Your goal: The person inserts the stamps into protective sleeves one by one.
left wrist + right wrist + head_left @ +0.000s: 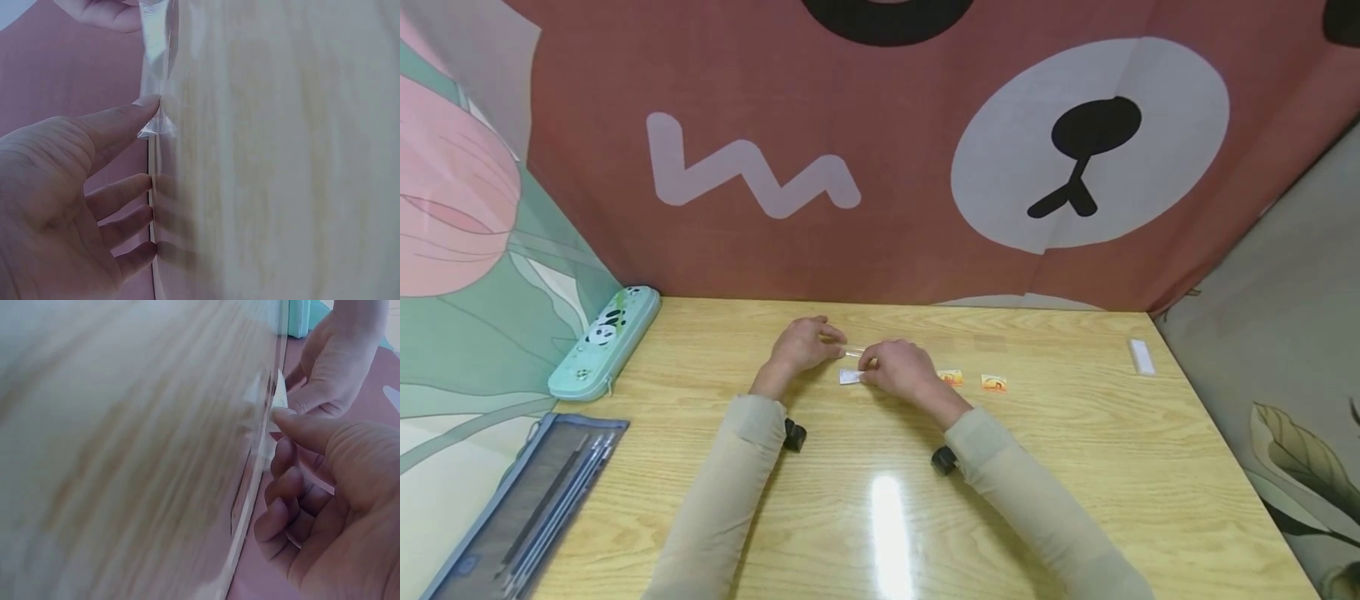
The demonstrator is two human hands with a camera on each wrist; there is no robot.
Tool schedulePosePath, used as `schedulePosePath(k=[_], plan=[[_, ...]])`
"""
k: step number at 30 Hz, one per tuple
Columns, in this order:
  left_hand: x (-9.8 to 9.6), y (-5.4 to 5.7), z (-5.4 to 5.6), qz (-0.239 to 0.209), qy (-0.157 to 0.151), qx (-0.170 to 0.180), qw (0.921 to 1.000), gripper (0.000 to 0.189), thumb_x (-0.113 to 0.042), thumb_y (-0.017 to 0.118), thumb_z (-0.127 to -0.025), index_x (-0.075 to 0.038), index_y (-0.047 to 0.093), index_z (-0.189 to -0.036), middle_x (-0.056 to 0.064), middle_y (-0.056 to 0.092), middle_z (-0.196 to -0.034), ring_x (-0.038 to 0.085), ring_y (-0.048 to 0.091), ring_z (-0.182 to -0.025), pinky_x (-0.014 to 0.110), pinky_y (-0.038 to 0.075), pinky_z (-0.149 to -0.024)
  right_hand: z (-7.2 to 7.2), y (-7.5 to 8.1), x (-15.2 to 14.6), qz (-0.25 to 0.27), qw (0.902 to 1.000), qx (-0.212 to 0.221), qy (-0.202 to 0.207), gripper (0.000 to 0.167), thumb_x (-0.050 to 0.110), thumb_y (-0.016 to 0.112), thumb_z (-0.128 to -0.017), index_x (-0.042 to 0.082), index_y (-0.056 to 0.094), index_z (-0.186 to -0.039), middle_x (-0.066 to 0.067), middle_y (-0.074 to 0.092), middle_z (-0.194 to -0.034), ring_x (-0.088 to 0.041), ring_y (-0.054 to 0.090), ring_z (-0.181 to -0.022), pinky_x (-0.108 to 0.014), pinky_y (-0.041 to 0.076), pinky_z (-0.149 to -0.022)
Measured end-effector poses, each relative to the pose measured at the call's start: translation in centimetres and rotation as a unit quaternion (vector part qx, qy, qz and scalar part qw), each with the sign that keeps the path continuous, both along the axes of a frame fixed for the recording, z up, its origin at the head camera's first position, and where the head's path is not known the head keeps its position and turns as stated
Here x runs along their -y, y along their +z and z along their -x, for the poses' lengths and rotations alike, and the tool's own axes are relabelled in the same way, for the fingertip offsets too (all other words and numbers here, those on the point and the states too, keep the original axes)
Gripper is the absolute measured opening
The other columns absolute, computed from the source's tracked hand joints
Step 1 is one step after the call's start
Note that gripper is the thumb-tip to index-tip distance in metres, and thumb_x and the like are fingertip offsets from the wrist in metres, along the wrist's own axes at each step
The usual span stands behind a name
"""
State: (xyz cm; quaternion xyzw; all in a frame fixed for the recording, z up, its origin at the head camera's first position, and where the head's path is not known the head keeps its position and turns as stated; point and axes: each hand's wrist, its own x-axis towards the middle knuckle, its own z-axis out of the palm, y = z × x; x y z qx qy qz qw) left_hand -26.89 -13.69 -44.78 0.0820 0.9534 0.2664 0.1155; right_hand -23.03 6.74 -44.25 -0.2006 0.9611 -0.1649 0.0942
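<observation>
Both hands work close together over the far middle of the wood-grain table. My left hand [801,343] pinches the end of a small clear plastic piece [159,75] between thumb and forefinger, its other fingers spread. That clear piece spans the gap toward my right hand [901,367]. A small white slip [850,377] lies below the gap, its right end at the right thumb. Seen from the right wrist, thumb and forefinger pinch the slip [280,395], while the remaining fingers curl loosely. Beside the right hand is an orange-and-yellow card [951,377], partly covered by it.
Another orange-and-yellow card [994,383] lies farther right. A white block [1142,357] is near the right edge. At left are a mint panda pencil case [602,346] and a blue-edged mesh pouch [467,525] containing several pencils. A brown-red printed cloth [910,250] hangs behind the table.
</observation>
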Motion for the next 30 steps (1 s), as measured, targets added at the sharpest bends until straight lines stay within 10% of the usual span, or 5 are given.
schedulePosePath(k=[19, 25, 30], plan=[[-0.4, 0.5, -1.0, 0.055, 0.003, -0.027, 0.9981, 0.017, -0.038, 0.070, -0.096, -0.030, 0.077, -0.109, 0.002, 0.062, -0.144, 0.030, 0.060, -0.129, 0.052, 0.055, -0.096, 0.5, 1.0, -3.8, 0.115, 0.9919, 0.001, -0.052, 0.013, 0.030, 0.069, -0.098, 0.024, 0.076, -0.107, 0.005, 0.075, -0.099, -0.013, 0.069, -0.088, -0.035, 0.057, -0.078], [-0.6, 0.6, -1.3, 0.045, 0.010, -0.048, 0.9977, 0.017, -0.039, 0.068, -0.097, -0.031, 0.076, -0.109, -0.001, 0.072, -0.125, 0.027, 0.067, -0.111, 0.050, 0.057, -0.084, 0.3, 2.0, -6.3, 0.196, 0.9759, 0.019, -0.094, 0.017, 0.027, 0.070, -0.096, 0.015, 0.075, -0.108, -0.004, 0.078, -0.102, -0.021, 0.074, -0.094, -0.038, 0.059, -0.081], [-1.1, 1.2, -2.1, -0.066, 0.009, -0.050, 0.9965, 0.017, -0.032, 0.068, -0.098, -0.023, 0.076, -0.110, 0.001, 0.075, -0.114, 0.023, 0.070, -0.101, 0.040, 0.058, -0.079, -0.1, 2.5, -8.1, 0.289, 0.9456, 0.069, -0.131, 0.020, 0.022, 0.072, -0.096, 0.009, 0.070, -0.111, -0.016, 0.078, -0.103, -0.032, 0.076, -0.091, -0.044, 0.064, -0.079]])
